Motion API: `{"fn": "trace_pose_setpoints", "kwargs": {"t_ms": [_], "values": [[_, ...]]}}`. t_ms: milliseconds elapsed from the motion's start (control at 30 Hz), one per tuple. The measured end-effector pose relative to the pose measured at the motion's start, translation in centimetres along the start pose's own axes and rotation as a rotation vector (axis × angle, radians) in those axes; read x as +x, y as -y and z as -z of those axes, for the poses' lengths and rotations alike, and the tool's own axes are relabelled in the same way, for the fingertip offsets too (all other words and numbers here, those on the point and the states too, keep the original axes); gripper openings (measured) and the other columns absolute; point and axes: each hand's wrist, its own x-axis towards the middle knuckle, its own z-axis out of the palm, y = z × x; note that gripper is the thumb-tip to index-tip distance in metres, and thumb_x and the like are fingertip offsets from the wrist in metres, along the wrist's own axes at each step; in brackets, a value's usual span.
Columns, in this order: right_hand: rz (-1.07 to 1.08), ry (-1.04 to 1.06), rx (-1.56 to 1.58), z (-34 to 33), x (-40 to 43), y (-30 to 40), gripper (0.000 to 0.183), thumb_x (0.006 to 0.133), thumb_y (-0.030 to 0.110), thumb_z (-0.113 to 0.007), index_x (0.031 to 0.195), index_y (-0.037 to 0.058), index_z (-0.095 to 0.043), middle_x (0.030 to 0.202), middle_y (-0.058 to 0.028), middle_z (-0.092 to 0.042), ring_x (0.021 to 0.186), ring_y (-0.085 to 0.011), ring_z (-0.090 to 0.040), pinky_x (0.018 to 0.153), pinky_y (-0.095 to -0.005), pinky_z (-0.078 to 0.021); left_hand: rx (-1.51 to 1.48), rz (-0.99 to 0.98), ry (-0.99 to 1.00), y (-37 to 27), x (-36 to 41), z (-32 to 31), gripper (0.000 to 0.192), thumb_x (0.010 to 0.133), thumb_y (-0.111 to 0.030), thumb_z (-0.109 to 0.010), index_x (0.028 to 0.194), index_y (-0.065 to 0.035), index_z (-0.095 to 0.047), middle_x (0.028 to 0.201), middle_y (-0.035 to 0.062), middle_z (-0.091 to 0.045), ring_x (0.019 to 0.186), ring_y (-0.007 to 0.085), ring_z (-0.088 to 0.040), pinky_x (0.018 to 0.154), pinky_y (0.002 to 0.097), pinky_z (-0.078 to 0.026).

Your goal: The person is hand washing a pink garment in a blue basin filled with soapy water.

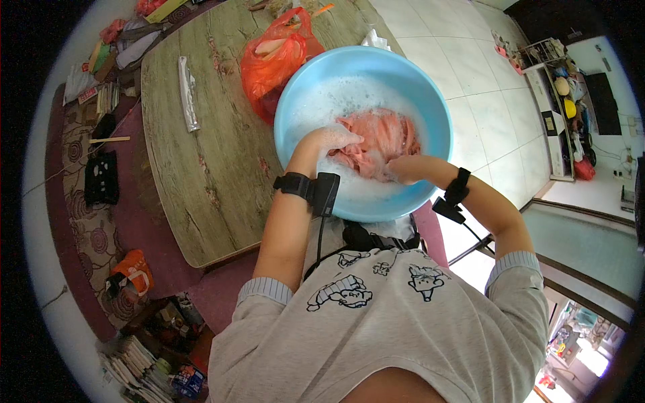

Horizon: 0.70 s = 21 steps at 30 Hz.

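A round light-blue plastic basin (442, 118) holds sudsy water and a wet pink cloth (380, 131). At the cloth's left side, my left hand (335, 138) grips a fold between thumb and fingers, with foam over its skin. My right hand (403, 169) reaches into the water at the cloth's lower right edge; its fingers are mostly hidden under suds and fabric, so its hold is unclear. Both wrists wear black straps with small dark boxes and cables.
Under the basin's left part is a wood-grain table (227, 151). A red plastic bag (274, 58) touches the basin's upper left. A clear-wrapped packet (188, 95) lies farther left, white tissue (375, 40) behind the basin. Tiled floor (484, 111) spreads to the right.
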Motion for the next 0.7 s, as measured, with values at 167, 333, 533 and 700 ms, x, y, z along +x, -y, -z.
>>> {"fn": "trace_pose_setpoints", "kwargs": {"t_ms": [167, 333, 533, 700], "values": [[-0.010, 0.001, -0.006, -0.9, 0.4, -0.3, 0.032, 0.084, 0.019, -0.043, 0.110, 0.0008, -0.048, 0.111, -0.0112, -0.050, 0.099, -0.0216, -0.050, 0.081, -0.0287, -0.0412, 0.344, 0.086, 0.107, -1.2, -0.6, -0.5, 0.029, 0.078, -0.034, -0.057, 0.075, -0.0064, -0.061, 0.068, 0.0049, -0.061, 0.054, 0.0126, -0.052, 0.045, 0.0269, -0.041], [0.049, -0.023, 0.221, -2.6, 2.7, -4.9, 0.033, 0.083, 0.019, -0.043, 0.112, 0.0016, -0.047, 0.112, -0.0109, -0.050, 0.099, -0.0212, -0.051, 0.081, -0.0293, -0.0421, 0.296, 0.150, 0.152, -2.7, -1.9, -1.8, 0.031, 0.078, -0.037, -0.055, 0.078, -0.0064, -0.061, 0.064, 0.0039, -0.060, 0.052, 0.0132, -0.051, 0.043, 0.0271, -0.040], [-0.010, -0.202, 1.172, -0.3, 1.5, -6.2, 0.039, 0.084, 0.028, -0.042, 0.112, 0.0009, -0.046, 0.109, -0.0124, -0.052, 0.097, -0.0206, -0.052, 0.083, -0.0298, -0.0415, 0.240, 0.028, 0.118, -1.3, -1.1, -0.7, 0.037, 0.083, -0.040, -0.046, 0.081, -0.0064, -0.060, 0.068, 0.0043, -0.060, 0.056, 0.0142, -0.054, 0.048, 0.0263, -0.044], [0.276, -0.481, 1.599, 4.4, -0.4, -4.4, 0.037, 0.083, 0.029, -0.043, 0.107, 0.0013, -0.046, 0.099, -0.0130, -0.054, 0.086, -0.0206, -0.055, 0.074, -0.0347, -0.0459, -0.257, -0.037, 0.132, -1.0, 1.1, -1.2, 0.044, 0.088, -0.045, -0.034, 0.090, -0.0085, -0.057, 0.078, 0.0040, -0.059, 0.066, 0.0146, -0.056, 0.056, 0.0255, -0.047]]}}
